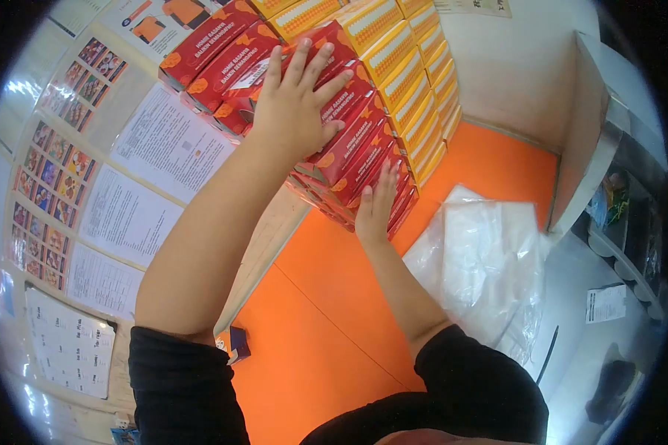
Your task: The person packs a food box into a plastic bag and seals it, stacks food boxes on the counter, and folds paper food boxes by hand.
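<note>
Head view looks down on a stack of red boxes (349,141) standing on an orange counter (326,297), hard against a taller stack of yellow boxes (408,81) on its far side. The left hand (293,104) lies flat on top of the red stack, fingers (315,63) spread wide and pressing on the uppermost box. The right hand (375,208) rests against the near end face of the stack, low down, fingers close together and straight — it pinches nothing, only pushes or steadies.

The red boxes look like thin printed cardboard cartons: light and stiff along the edges, but likely to dent if squeezed on the broad faces. Their glossy print would probably make them slide over one another, so the stack seems best held as it is now — one palm on top, one at the end — or taken by the short ends of a single carton.

White lettering runs along each red carton; it seems to begin "HOME" something, with a second line beneath, but the words are too blurred to read with certainty. Orange shapes sit at the carton ends. The yellow boxes show a dotted white panel and no legible text.

To the right of the red stack lies a crumpled clear plastic bag (482,252). To its left, printed sheets and photo charts (126,215) cover the wall; their writing is too small to read.
</note>
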A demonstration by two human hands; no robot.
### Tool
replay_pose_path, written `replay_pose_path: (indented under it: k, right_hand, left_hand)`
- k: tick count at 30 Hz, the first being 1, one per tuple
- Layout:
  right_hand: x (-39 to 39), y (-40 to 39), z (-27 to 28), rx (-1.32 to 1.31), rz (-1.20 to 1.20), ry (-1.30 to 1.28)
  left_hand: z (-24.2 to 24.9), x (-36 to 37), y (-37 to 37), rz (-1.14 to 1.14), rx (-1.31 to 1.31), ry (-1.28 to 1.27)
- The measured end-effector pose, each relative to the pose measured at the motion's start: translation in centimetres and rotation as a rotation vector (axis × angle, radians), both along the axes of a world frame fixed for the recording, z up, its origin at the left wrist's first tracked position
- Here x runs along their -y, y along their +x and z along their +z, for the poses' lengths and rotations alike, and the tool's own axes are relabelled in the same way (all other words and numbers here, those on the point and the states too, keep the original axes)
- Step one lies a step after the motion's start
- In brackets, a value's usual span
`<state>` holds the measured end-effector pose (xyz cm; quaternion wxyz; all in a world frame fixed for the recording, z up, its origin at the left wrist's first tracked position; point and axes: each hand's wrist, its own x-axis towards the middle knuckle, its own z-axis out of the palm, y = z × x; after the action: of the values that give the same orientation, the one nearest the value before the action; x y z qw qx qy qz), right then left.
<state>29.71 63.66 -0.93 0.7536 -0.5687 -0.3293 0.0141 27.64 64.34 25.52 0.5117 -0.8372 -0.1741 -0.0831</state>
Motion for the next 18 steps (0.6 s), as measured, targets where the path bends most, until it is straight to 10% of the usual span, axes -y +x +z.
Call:
replay_pose_path:
  k: [8,12,15,17,18]
  right_hand:
    - [6.8,-2.7,2.0,-0.036,0.116,0.144]
    - [11.6,-4.3,4.0,-0.030,0.211,0.163]
    - [16.5,-5.2,4.1,0.075,0.285,0.154]
    - [20.1,-5.6,4.1,0.138,0.403,0.111]
    - [21.8,-5.6,3.7,0.152,0.394,0.115]
  left_hand:
    - [2.8,7.2,-5.0,-0.149,0.047,-0.179]
    - [3.0,20.1,-11.2,0.168,-0.218,-0.491]
    - [-5.0,26.2,-22.8,0.288,-0.156,-1.069]
    - [-12.3,32.0,-30.2,0.583,0.355,-1.477]
    - [-16.9,35.6,-34.4,0.905,0.327,-1.313]
